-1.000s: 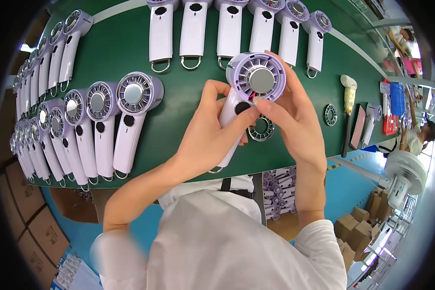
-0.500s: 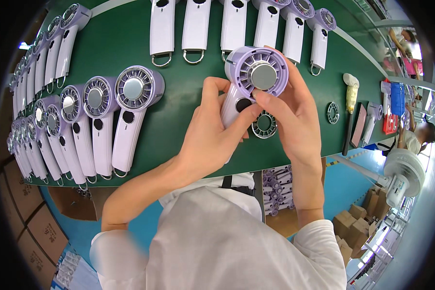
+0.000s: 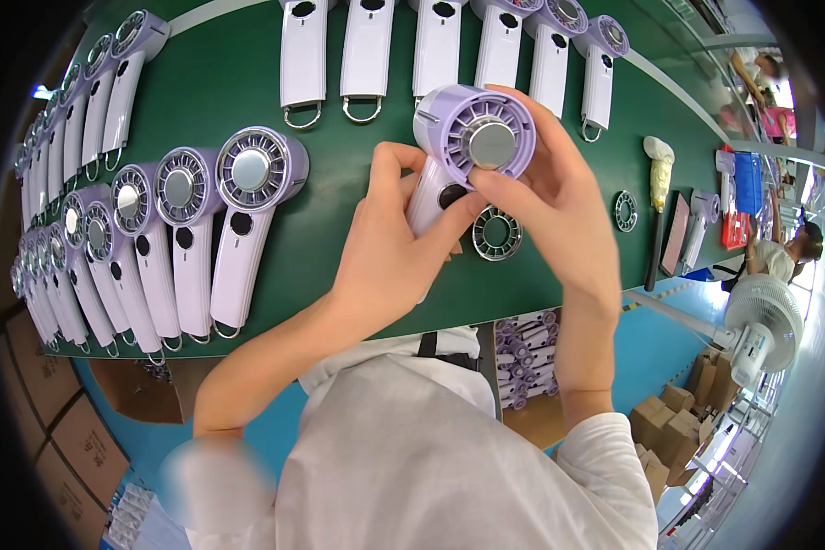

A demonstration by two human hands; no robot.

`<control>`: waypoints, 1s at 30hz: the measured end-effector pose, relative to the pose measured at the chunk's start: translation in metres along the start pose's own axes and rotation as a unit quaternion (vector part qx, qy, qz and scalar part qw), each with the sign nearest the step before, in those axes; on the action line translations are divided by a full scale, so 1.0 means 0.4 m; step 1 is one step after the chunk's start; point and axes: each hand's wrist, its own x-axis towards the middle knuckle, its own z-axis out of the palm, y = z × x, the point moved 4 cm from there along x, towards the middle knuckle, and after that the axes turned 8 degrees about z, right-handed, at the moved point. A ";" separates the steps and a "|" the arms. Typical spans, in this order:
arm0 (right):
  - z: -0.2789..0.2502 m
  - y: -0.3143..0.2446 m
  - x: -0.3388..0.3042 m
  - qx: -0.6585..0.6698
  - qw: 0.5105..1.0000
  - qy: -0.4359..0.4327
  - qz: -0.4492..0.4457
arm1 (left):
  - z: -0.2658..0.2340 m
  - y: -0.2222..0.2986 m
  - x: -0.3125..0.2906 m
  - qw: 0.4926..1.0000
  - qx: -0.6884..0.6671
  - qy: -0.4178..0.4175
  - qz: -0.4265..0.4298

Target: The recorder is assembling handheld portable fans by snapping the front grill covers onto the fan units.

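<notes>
Over the near middle of the green table I hold a lilac and white handheld fan (image 3: 490,142), its round slotted head facing up with a silver disc in the centre. My left hand (image 3: 380,229) is closed round the white handle, its thumb close to the dark oval panel. The fingers of my right hand (image 3: 559,206) wrap the far side of the fan head, and its thumb presses at the lower rim. Just below the head, partly covered by my right hand, a silver slotted ring (image 3: 498,254) lies on the table. Further right lies a second such ring (image 3: 633,211).
Finished-looking fans with silver rings (image 3: 250,170) stand in rows at the left; more fans (image 3: 365,55) lie along the far side. A brush-like tool with a wrapped head (image 3: 658,179) and a blue bin (image 3: 748,183) are at the right. A box of fans (image 3: 525,357) sits below the table edge.
The fan in my hands has shifted slightly left and its head has tilted, showing more of its side wall. Both hands keep their hold. The rings stay on the table.
</notes>
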 end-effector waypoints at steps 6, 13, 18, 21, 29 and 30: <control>-0.126 0.048 -0.059 -0.079 0.988 0.133 0.001 | -0.004 0.005 0.006 0.996 -0.083 0.010 -0.010; -0.078 0.132 -0.113 -0.380 0.916 0.130 0.019 | -0.006 0.003 0.015 0.995 -0.095 0.008 -0.028; -0.126 0.107 -0.115 -0.132 0.986 0.075 0.067 | -0.014 0.002 0.025 0.997 -0.055 -0.009 -0.045; -0.168 0.032 -0.124 -0.011 0.997 0.072 0.017 | -0.013 0.002 0.021 0.996 -0.040 -0.036 -0.068; -0.111 -0.060 -0.070 -0.113 0.981 0.131 -0.092 | 0.020 -0.004 0.006 0.985 0.020 -0.142 -0.094; -0.104 -0.066 -0.065 -0.135 0.974 0.127 -0.128 | 0.021 -0.002 0.005 0.986 0.021 -0.140 -0.094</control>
